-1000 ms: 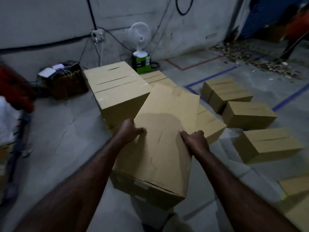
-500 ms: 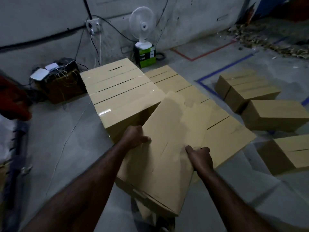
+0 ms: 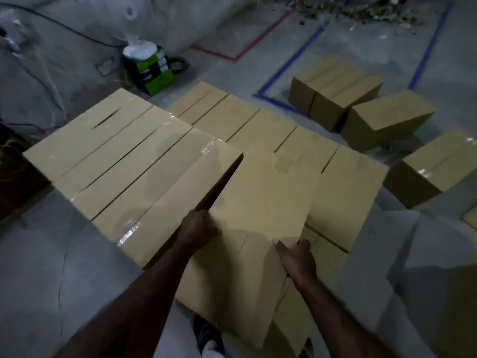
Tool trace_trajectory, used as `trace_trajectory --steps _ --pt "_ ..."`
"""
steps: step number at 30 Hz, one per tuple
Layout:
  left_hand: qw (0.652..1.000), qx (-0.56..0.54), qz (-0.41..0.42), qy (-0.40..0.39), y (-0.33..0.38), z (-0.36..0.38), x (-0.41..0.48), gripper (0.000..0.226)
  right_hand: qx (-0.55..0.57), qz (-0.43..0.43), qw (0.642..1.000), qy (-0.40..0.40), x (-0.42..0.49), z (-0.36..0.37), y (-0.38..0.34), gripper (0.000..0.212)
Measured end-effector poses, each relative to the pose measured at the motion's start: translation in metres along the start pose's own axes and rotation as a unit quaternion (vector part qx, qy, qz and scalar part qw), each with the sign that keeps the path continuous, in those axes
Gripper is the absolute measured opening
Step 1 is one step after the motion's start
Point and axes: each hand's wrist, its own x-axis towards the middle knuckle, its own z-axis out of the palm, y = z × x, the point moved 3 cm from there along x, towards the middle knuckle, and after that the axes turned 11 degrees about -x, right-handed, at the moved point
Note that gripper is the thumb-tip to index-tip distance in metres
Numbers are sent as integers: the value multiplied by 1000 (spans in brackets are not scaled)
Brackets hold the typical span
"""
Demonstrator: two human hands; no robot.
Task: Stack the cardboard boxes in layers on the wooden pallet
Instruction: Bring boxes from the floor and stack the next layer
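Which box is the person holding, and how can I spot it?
Find the tall block of boxes in the middle, with a lower layer beside it on the right. At their near edge lies the held box. It alone sits tilted, with a left hand and right hand gripping its sides.

Single head-worn wide-angle view, looking forward and steeply down, close over both forearms and the stacked cardboard boxes (image 3: 134, 161) on the floor (image 3: 51, 267).
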Motion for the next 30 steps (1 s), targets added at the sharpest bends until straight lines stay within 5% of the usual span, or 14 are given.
trace_trajectory --steps 19,22,25,30 --pt "988 19 144 -58 -106 -8 72 26 0 80 994 71 -14 105 -28 67" --pt "986 -31 163 -4 -120 -14 73 31 8 81 994 73 -15 110 -32 72" --pt "968 33 249 22 -140 -18 72 35 0 84 994 70 -16 113 -35 75" --pt "946 143 288 -39 -184 2 69 70 -20 79 995 58 -14 118 -35 75"
